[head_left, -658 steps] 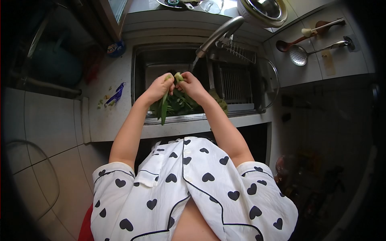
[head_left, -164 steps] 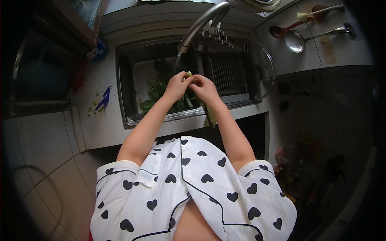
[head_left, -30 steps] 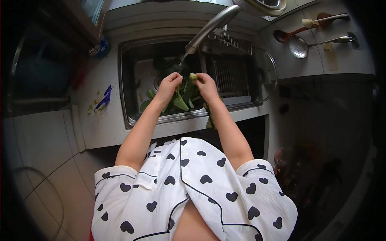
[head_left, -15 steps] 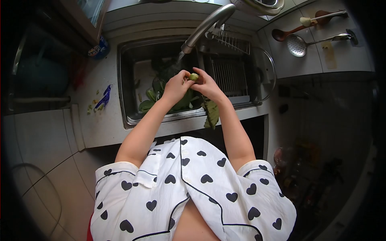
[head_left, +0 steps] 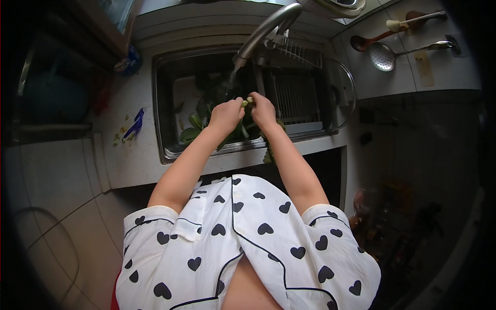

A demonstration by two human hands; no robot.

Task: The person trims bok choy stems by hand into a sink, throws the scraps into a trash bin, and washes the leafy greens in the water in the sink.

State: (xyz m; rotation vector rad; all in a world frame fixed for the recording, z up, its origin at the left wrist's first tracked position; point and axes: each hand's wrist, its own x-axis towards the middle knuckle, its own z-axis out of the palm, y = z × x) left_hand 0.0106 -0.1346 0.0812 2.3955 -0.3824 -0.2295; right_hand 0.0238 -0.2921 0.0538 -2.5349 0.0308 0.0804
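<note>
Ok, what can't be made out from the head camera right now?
Head view, all:
Left stem: partly hidden by the left hand.
Right piece: partly hidden by the right hand.
Greens: partly covered by the left hand.
Bowl: cut off by the top edge.
Scraps: too small to identify.

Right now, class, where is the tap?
In the head view, the tap arches over the sink from its far side, its spout above the left basin, just beyond the left hand.
</note>
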